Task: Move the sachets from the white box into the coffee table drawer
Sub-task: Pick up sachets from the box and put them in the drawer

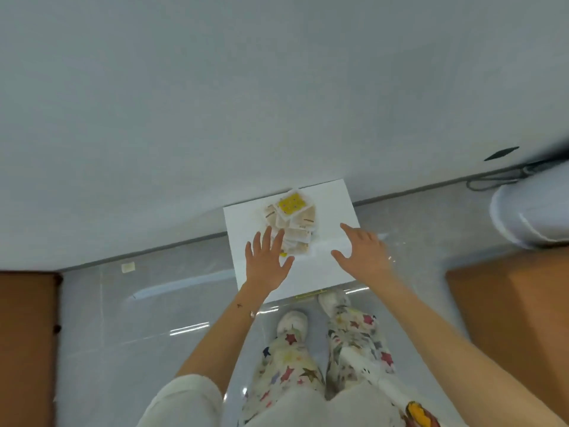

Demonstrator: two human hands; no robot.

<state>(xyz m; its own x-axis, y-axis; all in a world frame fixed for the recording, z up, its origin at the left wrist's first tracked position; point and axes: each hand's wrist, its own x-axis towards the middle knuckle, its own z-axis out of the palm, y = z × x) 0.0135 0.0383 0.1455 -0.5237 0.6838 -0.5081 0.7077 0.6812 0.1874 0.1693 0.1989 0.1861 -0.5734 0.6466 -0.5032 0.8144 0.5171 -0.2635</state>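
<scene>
A white box (326, 208) stands on the grey floor against the wall, straight ahead of my feet. A heap of several sachets (292, 218) lies in its far left part, beige ones with a yellow one on top. My left hand (267, 258) hovers over the box's left side with fingers spread, its fingertips at the near edge of the heap. My right hand (361, 252) is stretched out flat over the box's right side, fingers straight, holding nothing. No drawer is in sight.
Brown wooden furniture (27, 349) stands at the left edge and another brown piece (511, 309) at the right. A white rounded object (529, 211) and grey cables (492, 180) lie at the far right by the wall. A single small sachet (128, 267) lies on the floor at left.
</scene>
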